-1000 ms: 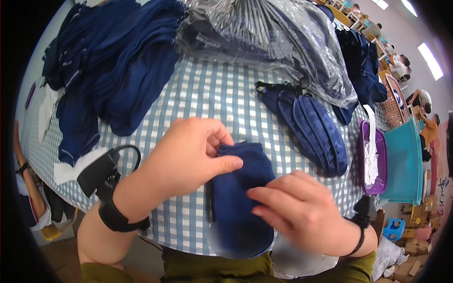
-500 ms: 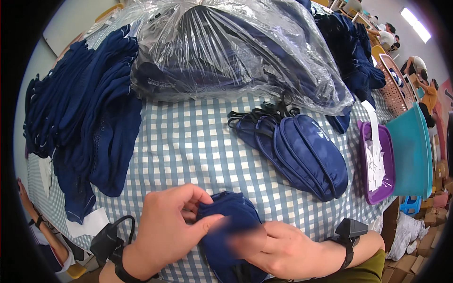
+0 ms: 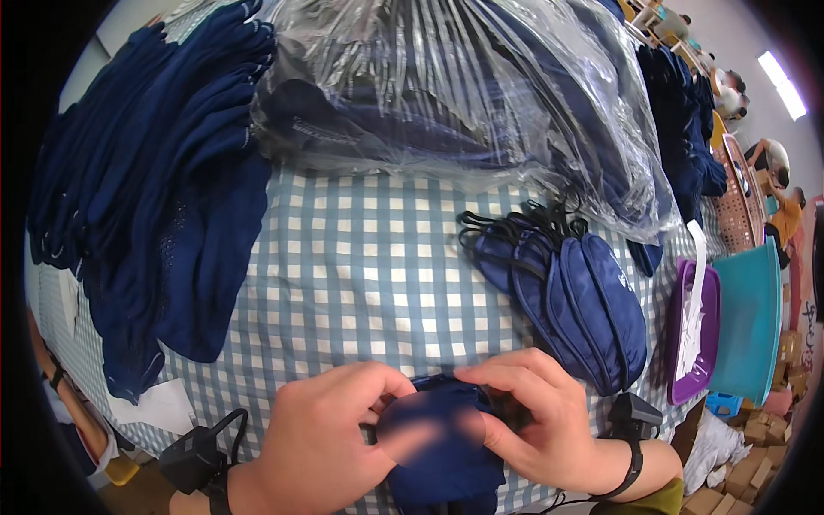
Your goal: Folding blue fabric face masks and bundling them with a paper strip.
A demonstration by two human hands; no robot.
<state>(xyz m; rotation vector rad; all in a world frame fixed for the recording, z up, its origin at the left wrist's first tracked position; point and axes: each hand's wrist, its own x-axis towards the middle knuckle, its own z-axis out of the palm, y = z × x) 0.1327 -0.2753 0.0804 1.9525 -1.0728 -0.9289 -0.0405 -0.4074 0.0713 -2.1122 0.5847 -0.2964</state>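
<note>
A navy fabric piece [image 3: 451, 481] lies in front of me at the table's near edge, its middle smeared by a blur. My left hand [image 3: 339, 429] curls round its left side, with fingers at the upper left edge and thumb across the front. At the upper right corner, my right hand [image 3: 545, 416] has its fingers over the top edge and its thumb on the face. Beyond that hand lies a fanned stack of navy padded pieces [image 3: 592, 300] with piping and black elastic loops.
A large clear plastic bag [image 3: 412, 172] of navy goods fills the far side. Draped navy knit pieces [image 3: 180, 197] lie left above a white paper [image 3: 154, 408]. At right are a purple tray [image 3: 678, 378] of white strips, a teal bin [image 3: 742, 326] and a pink basket [image 3: 738, 197].
My right hand has moved up from the fabric's lower right to its upper right corner. My left hand stays at the left side. The view has shifted slightly.
</note>
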